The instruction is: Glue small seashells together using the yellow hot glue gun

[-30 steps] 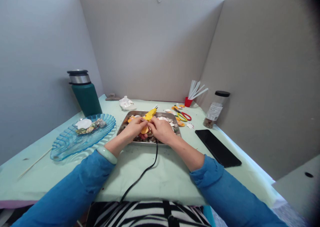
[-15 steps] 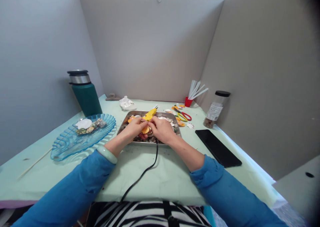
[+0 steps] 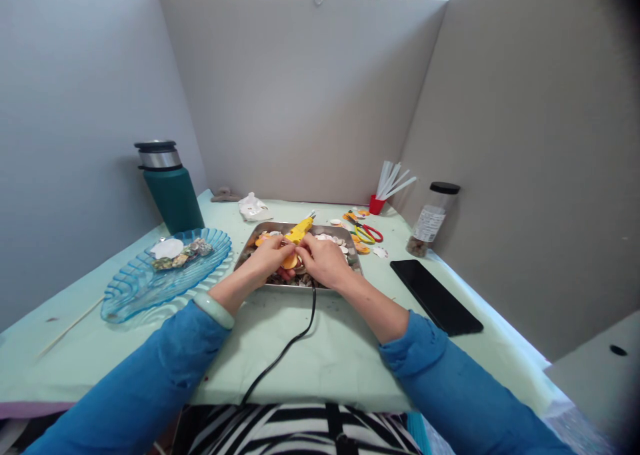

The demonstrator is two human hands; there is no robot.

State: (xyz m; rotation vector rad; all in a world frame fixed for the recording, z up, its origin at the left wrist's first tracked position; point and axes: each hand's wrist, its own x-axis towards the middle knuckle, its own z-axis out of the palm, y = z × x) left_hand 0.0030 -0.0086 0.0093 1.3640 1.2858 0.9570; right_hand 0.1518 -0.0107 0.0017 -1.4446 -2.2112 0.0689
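Both my hands meet over a metal tray (image 3: 351, 250) filled with shells. My left hand (image 3: 267, 257) and my right hand (image 3: 324, 261) have their fingers closed together on an orange shell (image 3: 289, 261) held between them. A yellow glue gun (image 3: 299, 230) lies across the tray just beyond my fingertips. Its black cord (image 3: 287, 348) runs back toward me over the table edge.
A blue glass dish (image 3: 145, 283) with shells and a green flask (image 3: 171, 188) stand at the left. At the right lie scissors (image 3: 367, 231), a red cup of white sticks (image 3: 380, 199), a jar (image 3: 431, 219) and a black phone (image 3: 435, 295). Grey partitions wall in the table.
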